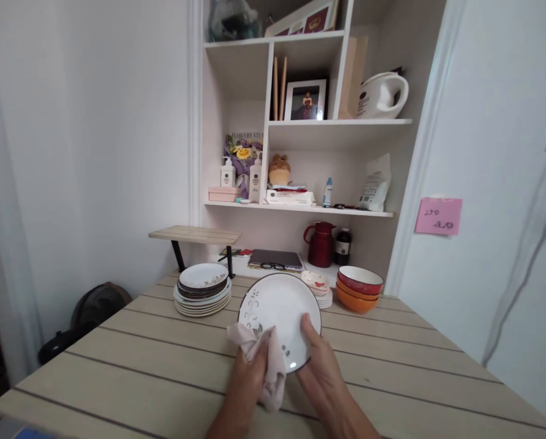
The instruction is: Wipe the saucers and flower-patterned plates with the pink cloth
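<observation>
A white plate (284,305) with a dark rim and a grey leaf pattern is held up, tilted toward me, above the table. My right hand (321,360) grips its lower right edge, thumb on the face and fingers behind. In my left hand (253,372) is a bunched pale pink cloth (275,378), pressed against the plate's lower left edge. The fingers of that hand are partly covered by the cloth. To the left stands a stack of plates (203,286), the top one with a similar leaf pattern.
Red and orange bowls (359,289) are stacked at the back right, beside small dishes (316,283). A low wooden riser (194,235) stands at the back left of the slatted table (163,360). Behind are a closed laptop (275,259), a red jug (319,244) and wall shelves (300,209).
</observation>
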The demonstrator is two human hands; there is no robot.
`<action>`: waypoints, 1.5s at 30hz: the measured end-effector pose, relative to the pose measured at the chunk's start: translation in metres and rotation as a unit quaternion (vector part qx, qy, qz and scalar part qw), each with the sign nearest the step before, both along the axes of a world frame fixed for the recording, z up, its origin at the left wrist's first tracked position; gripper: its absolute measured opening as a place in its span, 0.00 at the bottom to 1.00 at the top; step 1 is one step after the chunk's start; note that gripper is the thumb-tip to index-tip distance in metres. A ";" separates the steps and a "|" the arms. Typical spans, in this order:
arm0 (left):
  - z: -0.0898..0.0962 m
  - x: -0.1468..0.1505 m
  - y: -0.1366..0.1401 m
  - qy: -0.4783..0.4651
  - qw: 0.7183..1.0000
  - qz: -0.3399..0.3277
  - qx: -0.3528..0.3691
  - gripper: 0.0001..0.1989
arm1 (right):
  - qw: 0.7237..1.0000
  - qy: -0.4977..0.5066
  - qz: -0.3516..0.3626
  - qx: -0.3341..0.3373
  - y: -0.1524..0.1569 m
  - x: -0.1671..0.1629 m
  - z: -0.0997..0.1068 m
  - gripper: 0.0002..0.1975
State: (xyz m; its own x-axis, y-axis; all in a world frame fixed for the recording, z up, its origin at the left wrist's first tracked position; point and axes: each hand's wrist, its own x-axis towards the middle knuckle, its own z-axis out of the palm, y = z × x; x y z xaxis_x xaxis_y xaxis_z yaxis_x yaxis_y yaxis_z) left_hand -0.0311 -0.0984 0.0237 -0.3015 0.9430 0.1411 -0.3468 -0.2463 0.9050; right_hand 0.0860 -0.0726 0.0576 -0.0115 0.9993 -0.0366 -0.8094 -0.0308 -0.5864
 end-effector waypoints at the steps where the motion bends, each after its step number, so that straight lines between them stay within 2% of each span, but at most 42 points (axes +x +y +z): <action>1: 0.002 0.000 -0.001 -0.008 1.000 0.013 -0.006 0.28 | 1.000 0.000 0.010 0.005 -0.001 0.000 0.000 0.32; 5: 0.013 -0.010 -0.006 -0.020 0.999 0.035 -0.028 0.25 | 0.993 -0.096 0.067 0.017 -0.008 0.011 0.007 0.34; 10: 0.021 -0.021 -0.012 0.029 0.998 -0.016 -0.045 0.21 | 0.965 -0.248 0.062 0.064 -0.010 0.036 0.022 0.41; 15: 0.022 -0.022 -0.015 0.064 0.996 -0.009 -0.056 0.18 | 0.945 -0.295 0.098 0.106 -0.011 0.046 0.026 0.34; 17: 0.023 -0.024 -0.016 0.087 0.995 -0.001 -0.051 0.19 | 0.942 -0.303 0.098 0.102 -0.010 0.044 0.025 0.33; 20: 0.025 -0.027 -0.015 0.105 0.993 -0.007 -0.057 0.21 | 0.957 -0.273 0.061 0.076 -0.008 0.036 0.020 0.33; 23: 0.021 -0.026 -0.009 0.050 0.997 0.002 -0.060 0.24 | 0.977 -0.209 0.012 0.046 -0.005 0.024 0.012 0.35; 26: 0.013 -0.017 -0.003 -0.018 0.999 -0.010 -0.029 0.28 | 0.991 -0.133 -0.013 0.022 -0.003 0.011 0.003 0.36; 30: 0.008 -0.003 -0.001 -0.028 0.999 -0.020 -0.016 0.29 | 0.998 -0.047 -0.035 -0.011 -0.002 -0.002 -0.006 0.32; 32: 0.009 -0.001 -0.003 -0.021 0.999 -0.003 -0.029 0.28 | 0.999 -0.039 -0.009 -0.003 -0.003 0.000 -0.006 0.30; 36: 0.015 -0.014 -0.009 0.027 0.998 0.031 -0.041 0.25 | 0.986 -0.142 0.087 0.010 -0.005 0.020 0.006 0.32; 38: 0.018 -0.023 -0.013 0.086 0.995 0.029 -0.044 0.24 | 0.971 -0.216 0.090 0.043 -0.005 0.033 0.014 0.32; 41: 0.022 -0.032 -0.016 0.184 0.982 -0.026 -0.015 0.23 | 0.958 -0.257 0.072 0.108 -0.004 0.046 0.022 0.30; 43: 0.025 -0.033 -0.016 0.212 0.975 -0.060 0.000 0.24 | 0.949 -0.287 0.080 0.105 -0.005 0.048 0.024 0.29; 45: 0.028 -0.031 -0.016 0.201 0.978 -0.063 -0.002 0.25 | 0.941 -0.315 0.093 0.088 -0.007 0.046 0.024 0.28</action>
